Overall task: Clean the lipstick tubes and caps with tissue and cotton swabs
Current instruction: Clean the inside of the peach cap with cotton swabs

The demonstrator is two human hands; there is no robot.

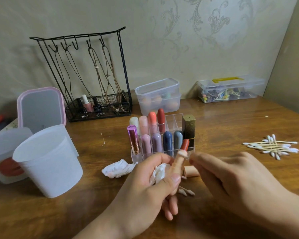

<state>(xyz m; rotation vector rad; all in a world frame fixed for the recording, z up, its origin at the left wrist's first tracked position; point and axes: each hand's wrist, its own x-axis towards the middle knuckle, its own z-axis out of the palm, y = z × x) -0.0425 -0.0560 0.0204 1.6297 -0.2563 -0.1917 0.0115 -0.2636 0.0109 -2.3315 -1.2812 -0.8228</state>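
Left hand grips lipstick, tissue | right hand curled, grasp unclear

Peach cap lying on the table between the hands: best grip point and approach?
Take the peach cap across its round body, from above, fingers on its near and far sides. It lies on its side, long axis roughly left-right, with bare table on its right end. The left hand with the open lipstick crowds its left, so coming in from the right with the right hand looks easiest.
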